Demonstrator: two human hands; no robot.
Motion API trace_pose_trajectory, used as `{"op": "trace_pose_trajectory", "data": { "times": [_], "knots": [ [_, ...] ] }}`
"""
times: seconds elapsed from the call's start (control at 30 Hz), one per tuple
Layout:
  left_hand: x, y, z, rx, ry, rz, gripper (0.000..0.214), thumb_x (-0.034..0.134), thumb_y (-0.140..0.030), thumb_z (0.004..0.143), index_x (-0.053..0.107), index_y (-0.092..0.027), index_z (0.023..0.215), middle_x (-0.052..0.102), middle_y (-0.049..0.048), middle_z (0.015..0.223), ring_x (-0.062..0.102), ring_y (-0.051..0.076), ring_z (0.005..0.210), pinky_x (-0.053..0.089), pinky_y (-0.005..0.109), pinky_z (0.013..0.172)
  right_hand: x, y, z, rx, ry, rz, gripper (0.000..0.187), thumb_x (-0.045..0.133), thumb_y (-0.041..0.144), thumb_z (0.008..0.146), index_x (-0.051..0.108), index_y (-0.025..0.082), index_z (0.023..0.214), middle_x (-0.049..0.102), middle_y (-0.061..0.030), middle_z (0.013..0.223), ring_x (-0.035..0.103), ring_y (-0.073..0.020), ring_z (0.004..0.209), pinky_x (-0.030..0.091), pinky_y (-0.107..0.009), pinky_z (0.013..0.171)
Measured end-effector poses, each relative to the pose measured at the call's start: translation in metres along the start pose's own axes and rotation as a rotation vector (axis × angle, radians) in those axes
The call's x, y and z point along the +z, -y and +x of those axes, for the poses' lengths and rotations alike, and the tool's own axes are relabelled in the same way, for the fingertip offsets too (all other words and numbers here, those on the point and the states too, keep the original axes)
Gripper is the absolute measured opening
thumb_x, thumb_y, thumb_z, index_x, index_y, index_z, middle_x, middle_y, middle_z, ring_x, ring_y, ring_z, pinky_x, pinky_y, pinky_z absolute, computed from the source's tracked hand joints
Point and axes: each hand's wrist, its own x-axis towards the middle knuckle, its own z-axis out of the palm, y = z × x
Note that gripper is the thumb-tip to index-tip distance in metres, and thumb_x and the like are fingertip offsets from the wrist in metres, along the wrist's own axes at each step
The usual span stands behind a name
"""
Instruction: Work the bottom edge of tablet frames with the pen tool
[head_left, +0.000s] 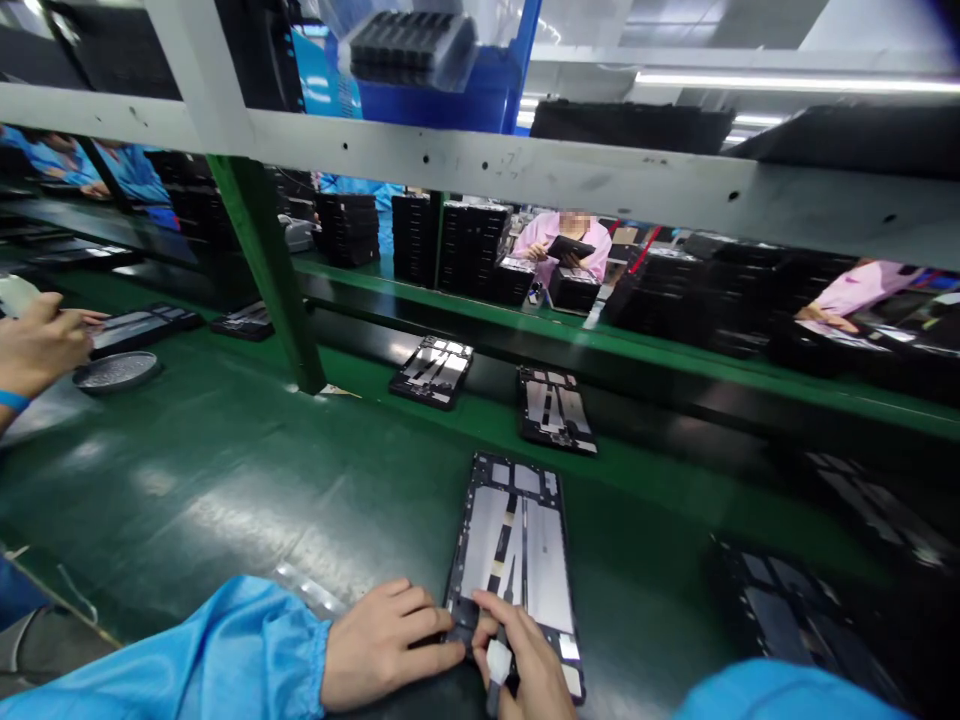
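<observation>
Tablet frame (pixel 517 540) under two bare hands on a green conveyor belt (pixel 225 490)

Fig. Tablet frame lying flat on the conveyor belt, long axis pointing away from the wearer, silver metal panels showing inside a black rim. Left hand (pixel 390 640) reaching across the near edge of the Tablet frame, fingers curled against the rim; firm clasp or mere steadying impossible to tell. Right hand (pixel 525 665) in a narrow pinch around a white-handled hand tool (pixel 496 665), at the near end of the Tablet frame, working tip not clearly visible. Blue cuffed sleeve (pixel 187 660) on the left forearm.

Probable handling: light, thin and fairly stiff, yet fragile, with slippery metal faces; safest hold at the outer rim, clear of the panels.

Beyond the Tablet frame, a second frame (pixel 556 410) and a third frame (pixel 431 372). Far left of it, a co-worker's hand (pixel 41 340) with a blue wristband, near a round metal dish (pixel 116 372). Farther beyond, stacks of black frames (pixel 472 250) and a co-worker in a pink smock (pixel 562 250) holding a dark panel. No brand, label or legible writing on the Tablet frame.
</observation>
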Motion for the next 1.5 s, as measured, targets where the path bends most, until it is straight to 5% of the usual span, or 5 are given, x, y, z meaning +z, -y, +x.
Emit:
{"op": "trace_pose_trajectory", "data": {
  "times": [0.3, 0.57, 0.83, 1.13, 1.5],
  "knots": [
    [-0.015, -0.003, 0.011, 0.013, 0.023, -0.078, 0.033, 0.052, -0.006, 0.099, 0.061, -0.019, 0.128, 0.07, 0.0065, 0.114, 0.06, 0.02, 0.091, 0.046, 0.034, 0.077, -0.027, 0.033, 0.001, 0.244, -0.07, 0.169, 0.027, 0.057, 0.023, 0.1, 0.069, 0.025, 0.124, 0.074, -0.0023, 0.083, 0.071, -0.0204, 0.079, 0.058, -0.031, 0.08],
    [-0.012, -0.009, 0.013, -0.051, 0.048, -0.093, 0.031, 0.041, -0.007, 0.104, 0.062, -0.018, 0.124, 0.068, 0.008, 0.111, 0.057, 0.021, 0.092, 0.042, 0.033, 0.083, -0.033, 0.04, -0.018, 0.519, -0.072, 0.343, 0.04, 0.051, 0.055, 0.102, 0.066, 0.02, 0.115, 0.064, -0.0005, 0.076, 0.061, -0.0114, 0.05, 0.055, -0.022, 0.048],
    [-0.007, -0.008, 0.008, -0.051, 0.032, -0.128, 0.034, 0.04, -0.007, 0.104, 0.061, -0.019, 0.128, 0.066, 0.0084, 0.112, 0.056, 0.022, 0.094, 0.04, 0.034, 0.084, -0.03, 0.042, -0.013, 0.448, -0.016, 0.206, 0.027, 0.055, 0.043, 0.1, 0.068, 0.019, 0.095, 0.065, -0.0008, 0.068, 0.061, -0.0137, 0.05, 0.051, -0.023, 0.047],
    [-0.006, -0.001, 0.002, -0.013, 0.011, -0.146, 0.042, 0.042, -0.004, 0.099, 0.06, -0.02, 0.133, 0.069, 0.0084, 0.118, 0.059, 0.023, 0.1, 0.042, 0.034, 0.086, -0.04, 0.034, -0.024, 0.544, -0.181, 0.291, 0.035, 0.06, 0.052, 0.098, 0.07, 0.019, 0.093, 0.066, -0.0004, 0.065, 0.059, -0.0112, 0.044, 0.053, -0.021, 0.043],
    [-0.011, 0.004, 0.002, -0.014, 0.023, -0.218, 0.037, 0.041, -0.008, 0.104, 0.062, -0.02, 0.132, 0.07, 0.008, 0.122, 0.059, 0.021, 0.109, 0.042, 0.033, 0.089, -0.034, 0.048, -0.009, 0.334, 0.053, 0.282, 0.016, 0.059, 0.029, 0.099, 0.073, 0.021, 0.103, 0.074, -0.0068, 0.102, 0.07, -0.0134, 0.064, 0.061, -0.026, 0.062]
  ]
}}
